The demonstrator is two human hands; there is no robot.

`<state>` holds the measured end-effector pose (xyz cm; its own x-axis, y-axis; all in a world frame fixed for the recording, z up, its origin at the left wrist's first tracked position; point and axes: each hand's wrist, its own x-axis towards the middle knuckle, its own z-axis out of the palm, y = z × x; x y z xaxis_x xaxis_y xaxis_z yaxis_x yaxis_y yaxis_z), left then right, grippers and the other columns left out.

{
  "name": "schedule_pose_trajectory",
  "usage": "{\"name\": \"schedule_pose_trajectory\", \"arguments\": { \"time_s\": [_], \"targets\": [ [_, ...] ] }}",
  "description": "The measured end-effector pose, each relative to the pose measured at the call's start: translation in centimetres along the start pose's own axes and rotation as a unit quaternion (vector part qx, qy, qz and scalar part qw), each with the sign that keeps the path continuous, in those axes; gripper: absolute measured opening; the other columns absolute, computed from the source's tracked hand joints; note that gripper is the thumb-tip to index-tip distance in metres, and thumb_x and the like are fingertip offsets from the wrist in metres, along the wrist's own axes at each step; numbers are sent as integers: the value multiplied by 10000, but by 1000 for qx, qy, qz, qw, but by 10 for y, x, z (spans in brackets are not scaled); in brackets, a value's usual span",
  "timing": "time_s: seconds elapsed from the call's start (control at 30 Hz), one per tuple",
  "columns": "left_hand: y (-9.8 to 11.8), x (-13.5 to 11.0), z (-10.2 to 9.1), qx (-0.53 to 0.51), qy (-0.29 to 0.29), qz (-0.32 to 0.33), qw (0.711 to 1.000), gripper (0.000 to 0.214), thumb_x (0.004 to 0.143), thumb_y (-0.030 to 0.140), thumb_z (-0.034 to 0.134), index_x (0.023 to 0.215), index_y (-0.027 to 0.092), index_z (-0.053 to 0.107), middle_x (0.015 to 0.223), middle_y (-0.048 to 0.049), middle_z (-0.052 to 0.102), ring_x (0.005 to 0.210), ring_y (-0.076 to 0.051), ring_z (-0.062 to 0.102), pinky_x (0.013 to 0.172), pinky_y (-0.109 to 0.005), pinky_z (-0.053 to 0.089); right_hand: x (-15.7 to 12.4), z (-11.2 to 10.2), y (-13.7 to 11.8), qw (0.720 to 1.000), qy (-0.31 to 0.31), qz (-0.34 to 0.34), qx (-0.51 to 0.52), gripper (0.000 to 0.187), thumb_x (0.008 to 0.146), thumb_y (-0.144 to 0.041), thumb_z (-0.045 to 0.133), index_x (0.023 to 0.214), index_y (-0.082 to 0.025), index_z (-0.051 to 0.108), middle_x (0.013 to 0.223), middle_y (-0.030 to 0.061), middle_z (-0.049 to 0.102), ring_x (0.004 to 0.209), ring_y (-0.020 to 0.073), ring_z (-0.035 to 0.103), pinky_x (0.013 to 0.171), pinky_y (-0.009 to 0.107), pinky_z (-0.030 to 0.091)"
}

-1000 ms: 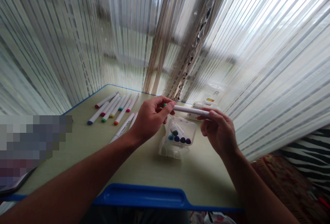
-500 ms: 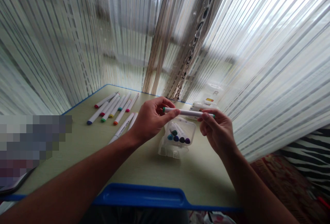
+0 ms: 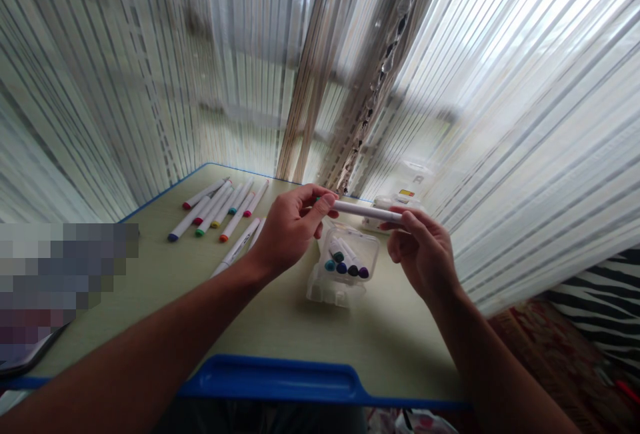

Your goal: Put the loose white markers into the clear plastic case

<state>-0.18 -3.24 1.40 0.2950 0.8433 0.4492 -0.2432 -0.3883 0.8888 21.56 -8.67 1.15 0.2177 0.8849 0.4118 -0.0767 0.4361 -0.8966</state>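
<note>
I hold a white marker (image 3: 364, 211) level above the table, one end in each hand. My left hand (image 3: 293, 229) pinches its left end, where a green cap shows at the fingertips. My right hand (image 3: 423, 254) pinches the right end, which its fingers hide. Just below the marker lies a clear plastic case (image 3: 345, 271) holding several markers with teal, blue, dark and purple caps.
Several white markers with coloured caps (image 3: 215, 211) lie in a row at the table's far left, two more (image 3: 240, 247) beside my left wrist. Small white packets (image 3: 395, 204) sit at the far right by the curtains. The pale green table has a blue rim (image 3: 280, 381).
The marker has risen slightly and tilted a little; the green cap at its right end, seen half a second ago, is covered by my right fingers again.
</note>
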Motion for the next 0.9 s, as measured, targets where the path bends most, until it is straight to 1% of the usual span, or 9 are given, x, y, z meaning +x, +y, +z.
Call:
{"name": "schedule_pose_trajectory", "arguments": {
  "time_s": [0.27,0.47,0.6,0.7,0.8,0.9],
  "targets": [
    [2,0,0,-4,10,-19,1000,323,968,395,564,1029,115,715,851,-90,745,490,-76,532,414,-196,398,0,-2,-1,1000,-7,2,0,215,916,-341,621,977,-179,748,805,79,779,413,111,574,325,225,395],
    [3,0,0,-7,11,-24,1000,332,975,394,545,1034,114,715,849,-90,745,488,-78,535,414,-197,396,1,-1,-2,1000,-4,5,19,225,907,-323,616,967,-160,759,803,97,783,451,135,614,325,227,399],
    [2,0,0,-1,6,-10,1000,287,945,368,607,1017,113,717,831,-78,735,485,-69,525,421,-192,398,1,-1,0,1000,0,5,8,201,895,-343,653,953,-179,754,790,75,779,400,108,565,317,220,393],
    [2,-1,0,7,1,-4,1000,265,896,350,685,1014,115,713,802,-59,718,486,-64,515,431,-192,402,0,-1,1,1000,0,-6,-11,166,847,-338,740,942,-201,743,756,40,767,364,73,509,312,201,381],
    [2,-2,0,19,-2,-3,1000,286,838,338,756,1014,119,707,770,-36,690,507,-69,521,442,-193,407,0,0,1,1000,1,-11,-23,210,782,-317,819,945,-214,736,734,17,760,354,58,488,307,186,369],
    [2,-2,-1,20,-9,-2,1000,324,791,326,802,1019,119,702,808,-38,693,567,-88,571,471,-196,434,0,1,1,1000,2,-11,-20,257,726,-295,866,930,-212,733,726,18,765,356,62,501,304,184,379]
  ]
}}
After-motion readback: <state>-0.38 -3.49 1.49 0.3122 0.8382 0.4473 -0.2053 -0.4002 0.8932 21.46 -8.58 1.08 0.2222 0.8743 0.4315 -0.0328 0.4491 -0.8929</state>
